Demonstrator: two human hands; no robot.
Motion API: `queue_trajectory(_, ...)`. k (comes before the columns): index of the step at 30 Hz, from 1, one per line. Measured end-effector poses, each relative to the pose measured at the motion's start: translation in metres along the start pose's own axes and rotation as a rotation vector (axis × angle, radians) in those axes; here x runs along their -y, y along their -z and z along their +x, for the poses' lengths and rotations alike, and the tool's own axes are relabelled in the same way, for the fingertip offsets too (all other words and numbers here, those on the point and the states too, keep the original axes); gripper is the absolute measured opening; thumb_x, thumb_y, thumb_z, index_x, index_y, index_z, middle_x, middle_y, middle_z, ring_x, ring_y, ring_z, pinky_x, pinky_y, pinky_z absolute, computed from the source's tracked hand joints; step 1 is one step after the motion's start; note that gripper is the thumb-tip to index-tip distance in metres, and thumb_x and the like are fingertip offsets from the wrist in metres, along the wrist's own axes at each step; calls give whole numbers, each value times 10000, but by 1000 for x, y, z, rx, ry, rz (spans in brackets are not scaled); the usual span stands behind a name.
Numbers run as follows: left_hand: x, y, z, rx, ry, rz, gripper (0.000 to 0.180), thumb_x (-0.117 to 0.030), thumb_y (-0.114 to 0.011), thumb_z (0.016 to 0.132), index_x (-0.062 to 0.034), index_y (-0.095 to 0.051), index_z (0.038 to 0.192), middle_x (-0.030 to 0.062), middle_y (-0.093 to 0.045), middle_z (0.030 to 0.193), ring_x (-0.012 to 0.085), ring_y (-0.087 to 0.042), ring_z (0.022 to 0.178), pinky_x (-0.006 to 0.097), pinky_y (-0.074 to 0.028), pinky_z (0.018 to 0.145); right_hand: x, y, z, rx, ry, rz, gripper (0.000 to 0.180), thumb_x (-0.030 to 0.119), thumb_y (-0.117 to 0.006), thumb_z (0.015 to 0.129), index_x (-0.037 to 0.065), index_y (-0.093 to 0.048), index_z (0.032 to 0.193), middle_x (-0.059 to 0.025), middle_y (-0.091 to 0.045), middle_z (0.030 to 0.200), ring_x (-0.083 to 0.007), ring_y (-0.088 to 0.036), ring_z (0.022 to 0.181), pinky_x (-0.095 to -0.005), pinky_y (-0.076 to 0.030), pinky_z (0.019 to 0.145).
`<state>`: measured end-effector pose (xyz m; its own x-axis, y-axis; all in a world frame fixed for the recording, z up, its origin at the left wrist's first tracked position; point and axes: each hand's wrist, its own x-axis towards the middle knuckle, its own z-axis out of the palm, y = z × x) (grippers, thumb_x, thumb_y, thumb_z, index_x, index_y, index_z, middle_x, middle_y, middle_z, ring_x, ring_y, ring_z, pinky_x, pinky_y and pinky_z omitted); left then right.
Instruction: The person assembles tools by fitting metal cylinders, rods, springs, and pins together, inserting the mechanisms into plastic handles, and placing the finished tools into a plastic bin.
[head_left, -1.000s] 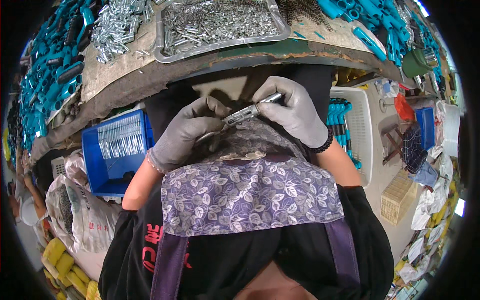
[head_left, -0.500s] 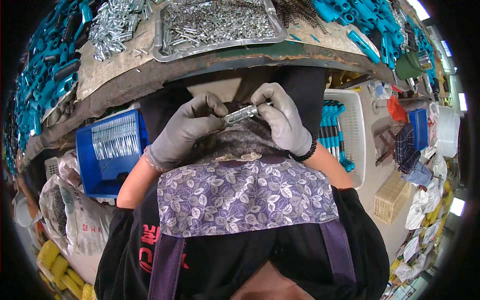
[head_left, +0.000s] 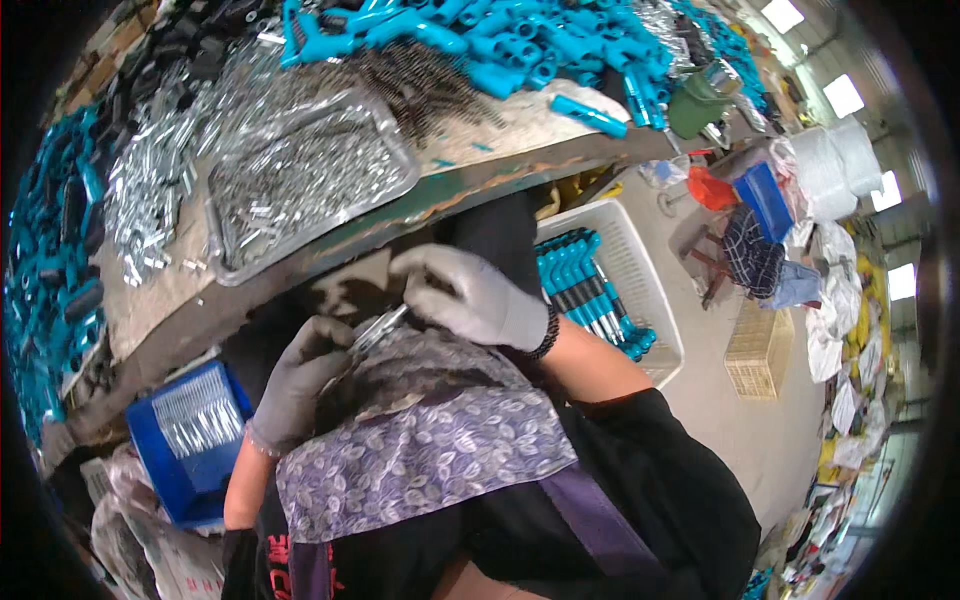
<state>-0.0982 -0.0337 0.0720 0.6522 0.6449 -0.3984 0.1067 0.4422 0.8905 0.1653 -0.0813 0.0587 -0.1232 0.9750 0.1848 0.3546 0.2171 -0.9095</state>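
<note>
Over my lap, my left hand (head_left: 300, 385), in a grey work glove, pinches a silvery, slotted metal cylinder (head_left: 378, 330). The cylinder tilts up toward my right hand (head_left: 465, 295), also gloved in grey. That hand's fingers are curled together at the cylinder's upper end. Whatever they grip there is hidden and smeared by motion. Beneath both hands lies a purple leaf-patterned apron (head_left: 430, 460).
Ahead, a cloth-covered bench carries a metal tray (head_left: 310, 180) of small metal pieces, dark springs (head_left: 415, 85) and teal handles (head_left: 520, 45). A white crate (head_left: 640, 270) of teal-and-black tools stands at right. A blue bin (head_left: 205, 500) with metal rods stands at left.
The view has swung to the right and tilted, so the bench slopes now. My hands stay close together, with the cylinder still in my left fingers; my right hand has turned more over its end.
</note>
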Motion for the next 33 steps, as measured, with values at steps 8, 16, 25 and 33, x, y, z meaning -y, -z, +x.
queue_trajectory(8,22,24,-7,-59,102,-203,168,-79,-581,922,-61,-537,1083,45,-572,931,131,-562,806,247,-457,697,-56,240,54,-399,-122,-1293,423,259,-688,874,117,-610,1265,-162,-681,1147,-341,-625,1109,-448,-501,941)
queue_trajectory(16,26,40,-20,-58,86,-244,144,-146,-570,903,-69,-510,1009,85,-612,756,159,-578,568,268,-436,515,44,134,45,-110,309,-587,437,71,-647,840,30,-599,1273,-74,-603,974,-143,-577,874,-284,-491,805)
queue_trajectory(25,15,41,-31,-104,184,-309,109,-129,-592,894,-84,-543,980,27,-604,743,96,-553,536,226,-398,458,-6,23,22,17,-322,200,198,132,-616,933,50,-669,1106,13,-674,964,-20,-563,710,-181,-471,619)
queue_trajectory(33,20,45,-25,32,250,-346,147,-152,-617,933,-64,-562,1038,59,-633,835,148,-612,650,291,-479,546,8,-34,24,233,-341,255,209,102,-617,920,32,-653,1114,-10,-641,915,-70,-596,705,-237,-494,654)
